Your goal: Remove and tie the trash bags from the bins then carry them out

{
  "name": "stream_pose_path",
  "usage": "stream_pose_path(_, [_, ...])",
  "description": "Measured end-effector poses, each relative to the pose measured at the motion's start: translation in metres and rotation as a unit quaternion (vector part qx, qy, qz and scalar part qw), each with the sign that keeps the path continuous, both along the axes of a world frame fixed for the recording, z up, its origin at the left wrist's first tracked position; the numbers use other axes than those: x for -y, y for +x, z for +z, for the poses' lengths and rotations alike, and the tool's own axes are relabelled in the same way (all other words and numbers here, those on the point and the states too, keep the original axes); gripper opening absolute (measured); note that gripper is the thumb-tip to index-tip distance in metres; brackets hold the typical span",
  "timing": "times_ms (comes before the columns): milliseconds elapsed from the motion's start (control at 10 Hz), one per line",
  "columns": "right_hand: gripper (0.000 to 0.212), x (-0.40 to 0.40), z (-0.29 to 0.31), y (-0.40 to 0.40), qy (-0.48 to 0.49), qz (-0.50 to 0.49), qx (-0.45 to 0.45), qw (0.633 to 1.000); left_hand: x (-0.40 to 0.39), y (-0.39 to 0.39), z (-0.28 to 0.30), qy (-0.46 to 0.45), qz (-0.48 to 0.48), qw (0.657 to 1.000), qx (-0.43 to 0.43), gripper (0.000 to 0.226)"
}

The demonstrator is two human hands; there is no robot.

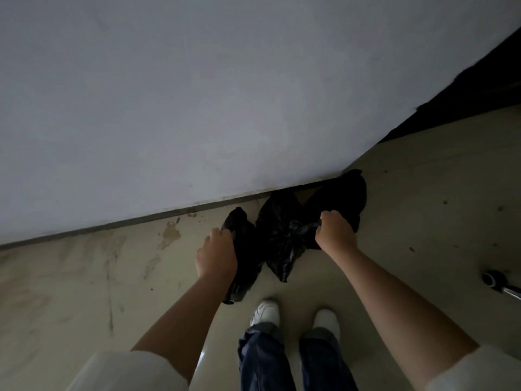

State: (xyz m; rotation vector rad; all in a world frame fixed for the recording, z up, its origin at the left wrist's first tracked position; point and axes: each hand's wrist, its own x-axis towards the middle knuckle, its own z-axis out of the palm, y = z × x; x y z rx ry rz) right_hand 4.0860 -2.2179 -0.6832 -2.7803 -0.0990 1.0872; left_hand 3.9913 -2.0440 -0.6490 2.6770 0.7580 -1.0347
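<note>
I am looking down past my rolled white sleeves (pixel 132 368) at my dark blue jeans (pixel 293 359) and my white shoes (pixel 266 313), which are standing on the pale, stained floor (pixel 84 277). Off to my right a small black caster wheel on a metal leg (pixel 492 279) is resting on that floor, well apart from my feet.

Just ahead of my shoes, my left hand (pixel 215 256) is curling its fingers closed around the gathered top of a small crumpled black plastic trash bag (pixel 244 246), which is hanging below my wrist; the fingertips are hidden in the plastic. My right hand (pixel 334 231) is making a tight fist, pinching the twisted necks of two more black plastic trash bags: the nearer, middle one (pixel 282 235) is drooping down between my hands, and the farther, larger one (pixel 342 193) is bulging out beyond my knuckles. In this dim light I cannot tell whether the bags are touching the floor.

Beyond the bags, the plain grey-white wall (pixel 197 94) is meeting the floor along a dark baseboard strip (pixel 141 221), and a dark opening (pixel 479 80) is showing at the far right corner
</note>
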Motion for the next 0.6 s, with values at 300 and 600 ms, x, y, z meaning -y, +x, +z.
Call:
stream_pose_path(300, [0.028,0.000,-0.011,0.013,0.005,0.042,-0.076,0.996,0.001,0.005,-0.010,-0.019,0.114,0.993,0.026,0.029])
stream_pose_path(600, [0.011,0.019,-0.011,0.021,0.016,0.042,-0.079,0.996,0.015,0.002,-0.022,-0.005,0.067,0.998,0.004,0.032])
